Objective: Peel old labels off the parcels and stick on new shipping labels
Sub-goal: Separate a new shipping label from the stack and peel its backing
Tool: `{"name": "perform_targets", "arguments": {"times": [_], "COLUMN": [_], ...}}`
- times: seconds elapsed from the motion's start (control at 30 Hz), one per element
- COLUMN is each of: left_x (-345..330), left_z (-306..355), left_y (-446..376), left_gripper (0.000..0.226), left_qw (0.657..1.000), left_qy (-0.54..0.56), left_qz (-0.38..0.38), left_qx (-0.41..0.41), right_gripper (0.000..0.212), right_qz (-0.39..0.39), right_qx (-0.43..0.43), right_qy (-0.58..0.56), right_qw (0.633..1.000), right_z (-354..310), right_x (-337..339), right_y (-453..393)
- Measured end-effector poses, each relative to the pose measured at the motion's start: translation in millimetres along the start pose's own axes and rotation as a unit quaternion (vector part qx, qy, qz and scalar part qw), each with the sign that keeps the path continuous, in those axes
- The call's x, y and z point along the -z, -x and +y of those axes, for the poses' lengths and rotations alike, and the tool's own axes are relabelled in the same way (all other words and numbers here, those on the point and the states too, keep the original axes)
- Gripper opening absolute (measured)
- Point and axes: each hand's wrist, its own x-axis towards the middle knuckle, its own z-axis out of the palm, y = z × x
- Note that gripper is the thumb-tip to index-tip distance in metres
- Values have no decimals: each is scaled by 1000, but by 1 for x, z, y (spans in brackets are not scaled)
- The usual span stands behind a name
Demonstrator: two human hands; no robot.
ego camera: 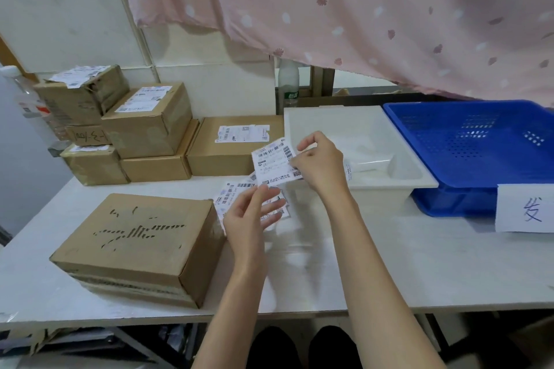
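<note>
Presently, right hand [320,165]: fingers pinch shipping label [274,163].
Left hand [248,216]: fingers pinch its lower edge, seemingly.
Parcel [135,246]: on desk [419,263].

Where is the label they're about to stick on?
The label is held up between both hands, mid-table, in front of the white tray and right of the big box.

Both hands [322,163] pinch label [274,163] above table [419,263]; parcel [141,246] left.
</note>
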Motion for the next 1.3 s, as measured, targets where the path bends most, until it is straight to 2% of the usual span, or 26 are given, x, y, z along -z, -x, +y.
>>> {"name": "perform_targets", "arguments": {"times": [0.17, 0.27, 0.33, 0.4, 0.47, 0.67, 0.97, 1.3], "left_x": [-5, -2, -2, -3, -2, 5, 10, 12], "left_z": [-3, -3, -1, 1, 1, 2, 6, 5], "left_y": [-1, -2, -3, -3, -4, -8, -11, -16], "left_gripper": [7, 7, 8, 12, 16, 19, 11, 14], "left_qw": [999, 998, 998, 999, 999, 999, 997, 999], "left_qy": [7, -10, -9, -7, -3, 43, 79, 48], "left_qz": [41, 41, 37, 25, 14, 15, -12, -11], "left_qx": [-26, -43, -46, -45, -43, -20, -6, -21], "right_gripper": [19, 22, 18, 11, 8, 8, 6, 6], "right_qz": [-23, -37, -96, -155, -176, -175, -173, -192], "right_qx": [36, 136, 170, 162, 152, 142, 143, 146], "right_qy": [20, 44, 17, 10, -3, -35, -100, -106], "right_qw": [999, 989, 981, 974, 973, 974, 969, 965], "right_z": [9, 7, 2, -1, 1, 9, 14, 14], "right_x": [4, 6, 6, 4, 1, -5, -14, -14], "right_y": [7, 15, 20, 26, 29, 27, 30, 32]}}
